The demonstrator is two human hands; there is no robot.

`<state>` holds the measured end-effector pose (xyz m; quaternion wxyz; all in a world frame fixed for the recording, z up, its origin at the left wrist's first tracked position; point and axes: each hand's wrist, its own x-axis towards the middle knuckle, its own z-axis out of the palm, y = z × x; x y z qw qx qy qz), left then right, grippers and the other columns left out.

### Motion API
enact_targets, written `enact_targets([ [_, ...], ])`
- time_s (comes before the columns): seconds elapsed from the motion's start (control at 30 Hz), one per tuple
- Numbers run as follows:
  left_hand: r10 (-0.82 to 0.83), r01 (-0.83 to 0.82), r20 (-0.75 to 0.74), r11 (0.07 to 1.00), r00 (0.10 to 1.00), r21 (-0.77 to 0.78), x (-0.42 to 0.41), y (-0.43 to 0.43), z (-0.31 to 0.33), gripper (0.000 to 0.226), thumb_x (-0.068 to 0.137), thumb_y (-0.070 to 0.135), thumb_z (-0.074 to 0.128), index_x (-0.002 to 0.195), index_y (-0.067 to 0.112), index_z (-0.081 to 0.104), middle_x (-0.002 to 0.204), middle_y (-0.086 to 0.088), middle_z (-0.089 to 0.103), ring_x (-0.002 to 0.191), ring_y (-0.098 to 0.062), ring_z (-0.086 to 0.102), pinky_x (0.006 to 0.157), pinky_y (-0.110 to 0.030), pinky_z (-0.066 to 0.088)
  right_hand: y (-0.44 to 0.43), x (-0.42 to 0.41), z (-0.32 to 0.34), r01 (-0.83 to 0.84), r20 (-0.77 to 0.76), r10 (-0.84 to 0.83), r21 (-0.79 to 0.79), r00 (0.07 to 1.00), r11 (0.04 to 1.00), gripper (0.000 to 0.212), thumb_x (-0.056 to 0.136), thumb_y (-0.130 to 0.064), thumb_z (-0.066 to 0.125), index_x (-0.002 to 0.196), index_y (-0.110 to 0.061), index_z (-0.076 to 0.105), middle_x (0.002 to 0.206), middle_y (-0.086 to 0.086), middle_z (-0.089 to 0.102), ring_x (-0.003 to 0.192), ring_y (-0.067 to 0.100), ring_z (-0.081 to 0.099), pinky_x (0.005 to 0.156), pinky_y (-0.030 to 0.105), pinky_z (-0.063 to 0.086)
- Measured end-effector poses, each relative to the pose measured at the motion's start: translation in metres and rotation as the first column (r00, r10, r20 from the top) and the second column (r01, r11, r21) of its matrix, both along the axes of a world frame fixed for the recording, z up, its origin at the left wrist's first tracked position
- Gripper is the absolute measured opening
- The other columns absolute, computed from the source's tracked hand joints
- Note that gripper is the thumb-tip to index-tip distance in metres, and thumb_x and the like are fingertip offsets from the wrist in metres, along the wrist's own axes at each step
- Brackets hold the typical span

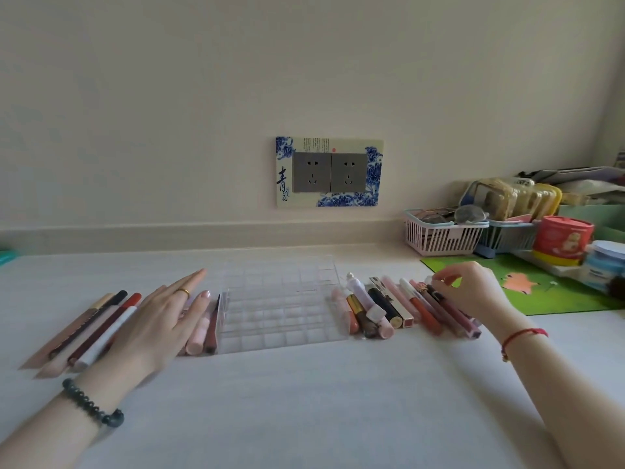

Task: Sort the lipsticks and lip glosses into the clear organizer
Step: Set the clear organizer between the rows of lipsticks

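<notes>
A clear organizer (280, 309) with a grid of small compartments stands on the white table, its cells bare. Left of it lies a row of slim lip pencils and glosses (91, 330). My left hand (162, 319) rests flat on that row, fingers spread, gripping nothing. Right of the organizer lies a cluster of lipsticks and lip glosses (382, 309). My right hand (470, 289) hovers at the far end of that cluster, fingertips pinched on the cap of a dark-topped lip gloss (449, 306) that still lies on the table.
A green mat (541, 292) lies at the right, behind my right hand. Beyond it stand a pink basket (443, 238), a blue basket, a red tin (561, 238) and jars. A double wall socket (329, 172) is behind the organizer.
</notes>
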<state>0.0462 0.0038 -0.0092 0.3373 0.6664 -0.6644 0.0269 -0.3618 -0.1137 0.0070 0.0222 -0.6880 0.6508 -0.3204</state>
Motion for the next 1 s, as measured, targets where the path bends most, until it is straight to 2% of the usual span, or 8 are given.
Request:
enact_targets([
  [0.1,0.013,-0.013,-0.022,1.000,1.000,0.027,0.002,0.000,0.001,0.049,0.094,0.037,0.033,0.140,0.021,0.035,0.145,0.001,0.041,0.132,-0.018,0.038,0.105,-0.027,0.027,0.002,0.000,0.005,0.019,-0.035,-0.016,0.080,0.999,0.997,0.010,0.079,-0.023,0.065,0.083,-0.018,0.072,0.081,0.005,0.067,0.064,0.020,0.061,0.054,0.028,0.051],
  [0.17,0.005,-0.003,-0.022,0.999,1.000,0.047,0.002,0.000,0.000,0.051,0.094,0.039,0.031,0.140,0.019,0.036,0.145,0.000,0.040,0.133,-0.017,0.038,0.107,-0.027,0.026,0.003,0.000,0.008,0.054,-0.067,-0.045,0.145,0.997,0.988,0.009,0.078,-0.024,0.064,0.081,-0.019,0.072,0.077,0.005,0.066,0.057,0.020,0.063,0.049,0.027,0.053],
  [0.33,-0.013,0.016,-0.028,0.996,1.000,0.084,0.004,0.001,0.000,0.071,0.080,0.055,0.021,0.139,0.019,0.038,0.146,0.000,0.039,0.136,-0.017,0.034,0.112,-0.032,0.024,0.005,0.002,0.012,0.092,-0.104,-0.065,0.278,0.992,0.956,0.012,0.076,-0.026,0.066,0.077,-0.015,0.073,0.072,0.006,0.066,0.057,0.020,0.063,0.045,0.023,0.047],
  [0.63,-0.021,0.026,-0.053,0.996,0.998,0.089,0.006,-0.001,-0.002,0.071,0.080,0.056,0.021,0.139,0.019,0.038,0.146,0.001,0.039,0.136,-0.016,0.034,0.112,-0.033,0.025,0.008,0.001,0.015,0.152,-0.084,-0.134,0.291,0.988,0.944,0.016,0.078,-0.020,0.065,0.079,-0.006,0.072,0.068,0.008,0.062,0.056,0.018,0.057,0.046,0.022,0.047],
  [0.87,-0.017,0.022,-0.043,0.994,0.999,0.104,0.007,-0.001,-0.003,0.071,0.080,0.057,0.020,0.139,0.020,0.038,0.146,0.001,0.039,0.136,-0.017,0.033,0.113,-0.036,0.024,0.009,0.005,0.015,0.138,-0.109,-0.112,0.277,0.988,0.951,0.017,0.075,-0.026,0.069,0.078,-0.010,0.073,0.069,0.004,0.057,0.058,0.016,0.054,0.048,0.023,0.047],
  [1.0,-0.017,0.022,-0.049,0.995,0.999,0.094,0.006,-0.001,-0.003,0.071,0.080,0.057,0.020,0.138,0.020,0.038,0.145,0.002,0.040,0.135,-0.016,0.035,0.112,-0.032,0.026,0.008,0.008,0.013,0.134,-0.146,-0.097,0.270,0.984,0.953,0.021,0.074,-0.030,0.069,0.077,-0.009,0.073,0.076,0.007,0.064,0.066,0.020,0.058,0.060,0.030,0.053],
])
